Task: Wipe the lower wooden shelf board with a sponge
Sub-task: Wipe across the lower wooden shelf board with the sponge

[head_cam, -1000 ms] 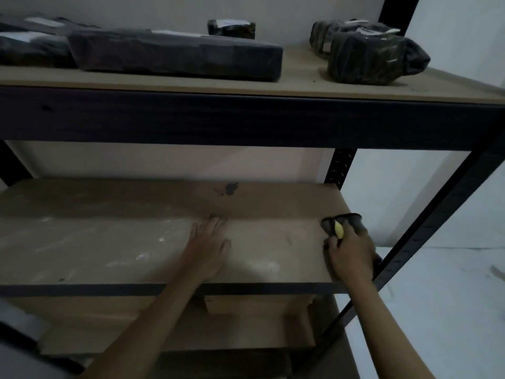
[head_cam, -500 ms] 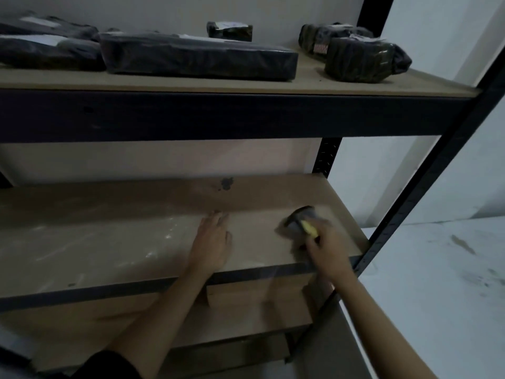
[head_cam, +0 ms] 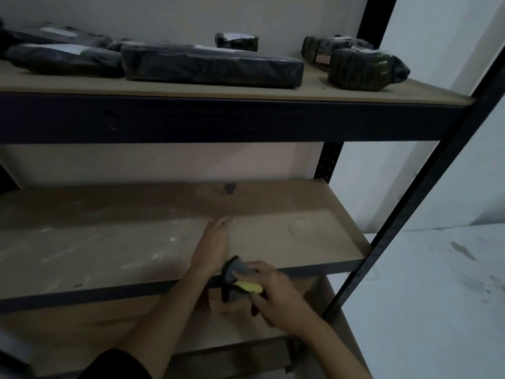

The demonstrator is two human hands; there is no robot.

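The lower wooden shelf board (head_cam: 287, 236) spans the middle of the view, brown with pale dusty streaks on its left half and a dark stain near the back. My left hand (head_cam: 213, 243) lies flat on the board near its centre, fingers pointing to the wall. My right hand (head_cam: 273, 291) grips a sponge (head_cam: 237, 280), grey-black with a yellow side, squeezed and folded. The sponge is at the board's dark front edge, just right of my left wrist and partly below the board's level.
The upper shelf (head_cam: 355, 94) carries several black wrapped parcels (head_cam: 210, 64). A black metal upright (head_cam: 426, 187) runs diagonally at the right. Beneath the lower board lie more wooden boards (head_cam: 246, 324). A pale stained floor (head_cam: 437, 296) is to the right.
My right hand has carried the sponge leftward and toward me, from the board's right end to its front edge beside my left wrist. My left hand has stayed flat on the board.
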